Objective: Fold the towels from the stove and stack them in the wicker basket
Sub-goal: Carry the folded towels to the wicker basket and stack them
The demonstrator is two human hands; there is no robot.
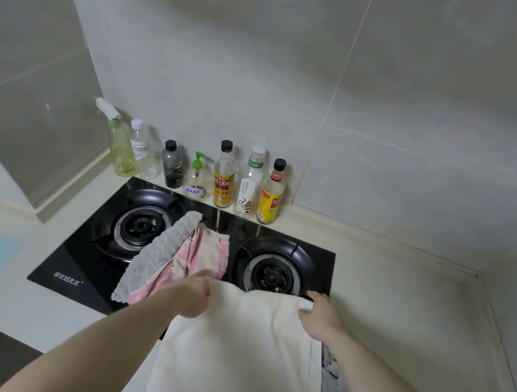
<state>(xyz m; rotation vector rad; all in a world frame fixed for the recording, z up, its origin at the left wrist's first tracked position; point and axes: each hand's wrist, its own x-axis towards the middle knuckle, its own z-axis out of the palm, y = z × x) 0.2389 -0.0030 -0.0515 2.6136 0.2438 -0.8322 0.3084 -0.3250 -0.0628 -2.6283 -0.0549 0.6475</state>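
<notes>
Cream terry towel (pixel 239 358) hangs below both my hands, top edge pinched by left hand (pixel 194 295) and right hand (pixel 321 314). Grey towel (pixel 154 257), pink towel (pixel 201 255) just beyond left hand on black glass stove (pixel 72 266). Risk: hem snags burner (pixel 271 274) beyond right hand, or drags pile. Basket unseen.

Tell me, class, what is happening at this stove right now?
A person holds a white towel up by its top edge, the left hand and right hand each gripping a corner, so it hangs over the counter's front. A grey towel and a pink towel lie crumpled on the black stove. No basket is in view.
</notes>
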